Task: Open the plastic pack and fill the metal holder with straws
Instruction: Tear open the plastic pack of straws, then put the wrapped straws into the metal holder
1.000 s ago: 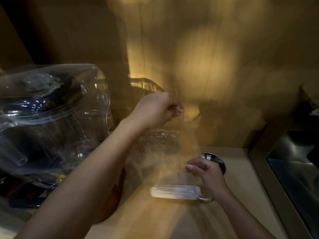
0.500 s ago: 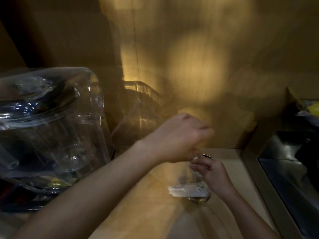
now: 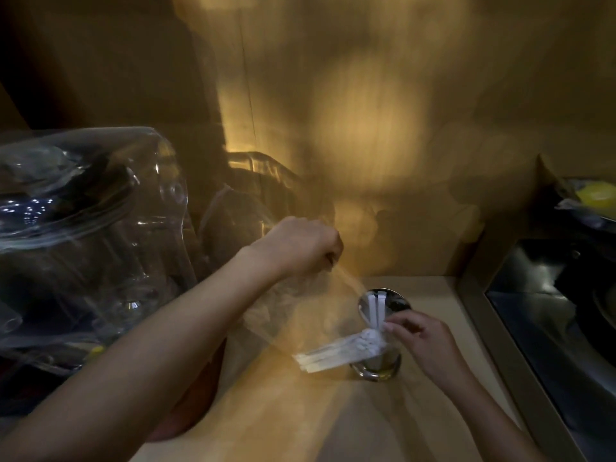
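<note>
A round metal holder [image 3: 383, 365] stands on the pale counter near the back right corner. My left hand [image 3: 301, 248] pinches the top edge of the clear plastic pack [image 3: 300, 315], which hangs tilted toward the holder. A bundle of white wrapped straws [image 3: 336, 351] lies in the pack's low end, against the holder's rim. A few white straws [image 3: 375, 310] stick into the holder's mouth. My right hand [image 3: 421, 338] touches the straws at the rim with its fingertips; the grip is blurred.
A large clear plastic container [image 3: 83, 235] with dark contents fills the left side. A second clear container [image 3: 263, 181] stands behind my left hand. A dark steel sink [image 3: 560, 321] lies to the right, with a yellow object [image 3: 596, 195] behind it. The wood wall is close behind.
My left hand dropped from high up to just above the holder, tilting the pack over. The straw bundle shifted right against the holder, and a few straws now stand inside it.
</note>
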`<state>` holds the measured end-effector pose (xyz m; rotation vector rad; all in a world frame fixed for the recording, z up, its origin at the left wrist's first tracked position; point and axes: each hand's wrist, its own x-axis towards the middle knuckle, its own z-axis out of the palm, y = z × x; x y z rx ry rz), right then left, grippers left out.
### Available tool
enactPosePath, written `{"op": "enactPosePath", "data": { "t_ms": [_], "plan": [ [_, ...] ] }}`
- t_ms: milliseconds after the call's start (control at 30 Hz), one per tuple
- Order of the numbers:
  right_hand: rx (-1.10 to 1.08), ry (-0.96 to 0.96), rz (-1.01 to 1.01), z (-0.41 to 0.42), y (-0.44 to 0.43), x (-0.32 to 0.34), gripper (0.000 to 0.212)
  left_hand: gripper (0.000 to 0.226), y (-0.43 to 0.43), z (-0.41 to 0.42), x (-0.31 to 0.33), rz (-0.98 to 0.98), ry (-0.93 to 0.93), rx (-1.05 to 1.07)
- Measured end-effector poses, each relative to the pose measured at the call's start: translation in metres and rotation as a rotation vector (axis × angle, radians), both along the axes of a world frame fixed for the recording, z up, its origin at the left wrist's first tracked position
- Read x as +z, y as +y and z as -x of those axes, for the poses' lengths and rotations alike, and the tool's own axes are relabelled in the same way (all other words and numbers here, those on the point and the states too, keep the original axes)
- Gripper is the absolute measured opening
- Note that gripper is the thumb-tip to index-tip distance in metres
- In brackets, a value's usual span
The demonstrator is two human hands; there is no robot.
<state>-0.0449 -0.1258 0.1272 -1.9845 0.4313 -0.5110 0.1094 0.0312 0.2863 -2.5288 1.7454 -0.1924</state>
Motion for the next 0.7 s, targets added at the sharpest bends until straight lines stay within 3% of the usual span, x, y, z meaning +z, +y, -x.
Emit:
{"op": "enactPosePath", "data": {
  "t_ms": [133, 233, 433, 600, 700],
  "plan": [
    [-0.056, -0.022, 0.025, 0.003, -0.001, 0.001, 0.018, 0.01, 0.004, -0.003, 0.006, 0.057, 0.049, -0.016],
    [-0.092, 0.033, 0.192, 0.005, -0.002, 0.001, 0.003, 0.009, 0.007, -0.007, 0.003, 0.056, 0.088, 0.002],
    [-0.094, 0.099, 0.173, 0.013, -0.007, 0.007, 0.009, 0.008, 0.018, -0.023, -0.016, 0.015, 0.283, 0.083],
    [-0.103, 0.077, 0.145, 0.017, -0.018, 0.019, 0.02, 0.012, 0.032, -0.038, -0.05, -0.024, 0.336, 0.183],
    [-0.058, 0.179, 0.149, 0.021, -0.02, 0.015, 0.027, 0.012, 0.034, -0.039, -0.077, -0.099, 0.348, 0.214]
  ]
}}
